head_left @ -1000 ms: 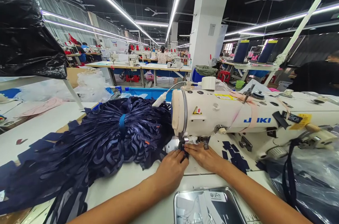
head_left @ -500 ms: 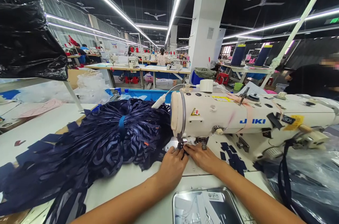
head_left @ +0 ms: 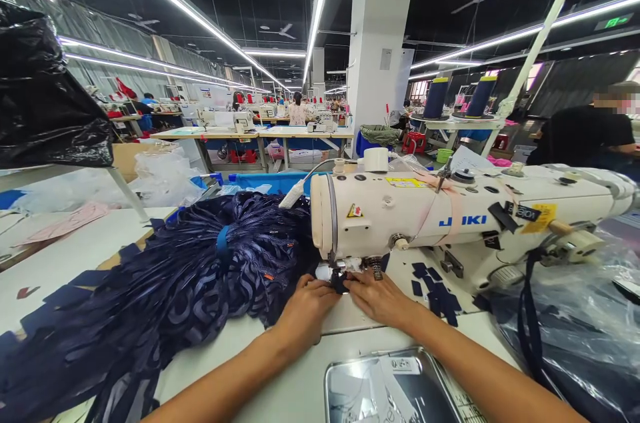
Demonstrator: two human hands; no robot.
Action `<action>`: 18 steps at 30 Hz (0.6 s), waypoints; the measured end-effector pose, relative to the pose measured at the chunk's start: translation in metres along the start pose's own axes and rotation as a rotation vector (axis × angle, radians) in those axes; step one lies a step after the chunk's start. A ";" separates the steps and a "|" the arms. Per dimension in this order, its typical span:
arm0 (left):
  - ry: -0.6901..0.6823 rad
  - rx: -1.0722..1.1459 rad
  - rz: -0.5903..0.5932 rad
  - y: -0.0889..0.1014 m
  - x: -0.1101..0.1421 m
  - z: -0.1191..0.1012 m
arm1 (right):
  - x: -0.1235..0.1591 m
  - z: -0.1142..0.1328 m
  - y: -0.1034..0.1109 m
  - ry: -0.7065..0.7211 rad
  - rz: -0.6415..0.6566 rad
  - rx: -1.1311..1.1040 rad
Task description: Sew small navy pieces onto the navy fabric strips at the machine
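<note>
At the needle end of a white sewing machine (head_left: 400, 209), a small navy fabric piece (head_left: 339, 282) lies under the presser foot. My left hand (head_left: 307, 308) is closed at its left edge, fingers bent and pressed on it. From the other side my right hand (head_left: 379, 297) holds it with fingers together, close by the foot. Fingertips and cloth partly hide each other. A large bundle of navy straps (head_left: 200, 289), tied with a blue band (head_left: 223, 244), lies to the left of the machine. Several small navy fabric pieces (head_left: 440, 296) are scattered right of my right hand.
A metal tray (head_left: 345, 396) with papers lies at the front edge. Clear plastic bags (head_left: 585, 323) lie at right, and a black plastic bag (head_left: 50, 96) stands at upper left. Navy thread cones (head_left: 437, 99) stand behind; a person in black (head_left: 575, 133) is at far right.
My left hand has shifted left, apart from my right hand, so more of the navy piece shows between them. The right hand stays by the presser foot. The whole view has shifted slightly.
</note>
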State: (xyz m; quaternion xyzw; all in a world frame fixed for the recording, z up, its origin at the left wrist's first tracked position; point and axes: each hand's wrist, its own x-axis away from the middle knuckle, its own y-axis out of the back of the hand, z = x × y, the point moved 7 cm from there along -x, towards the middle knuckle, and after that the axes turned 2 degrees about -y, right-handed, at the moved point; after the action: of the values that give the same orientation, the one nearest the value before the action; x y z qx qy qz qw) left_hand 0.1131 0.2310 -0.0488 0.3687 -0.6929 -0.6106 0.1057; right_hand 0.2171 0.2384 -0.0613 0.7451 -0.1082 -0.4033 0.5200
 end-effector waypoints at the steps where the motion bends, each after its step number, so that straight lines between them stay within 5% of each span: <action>1: 0.021 0.042 0.004 0.004 0.000 0.005 | 0.000 0.003 0.002 0.009 -0.017 -0.027; 13: 0.084 -0.035 0.033 0.000 0.001 0.004 | -0.001 -0.002 0.013 -0.015 -0.125 -0.372; 18: 0.070 -0.073 0.068 -0.005 0.003 0.004 | 0.001 0.000 0.012 0.064 -0.114 -0.333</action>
State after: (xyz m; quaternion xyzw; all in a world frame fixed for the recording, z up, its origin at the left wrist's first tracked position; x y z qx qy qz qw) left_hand 0.1105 0.2316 -0.0553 0.3618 -0.6783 -0.6182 0.1640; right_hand 0.2211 0.2325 -0.0514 0.6662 0.0190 -0.4207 0.6155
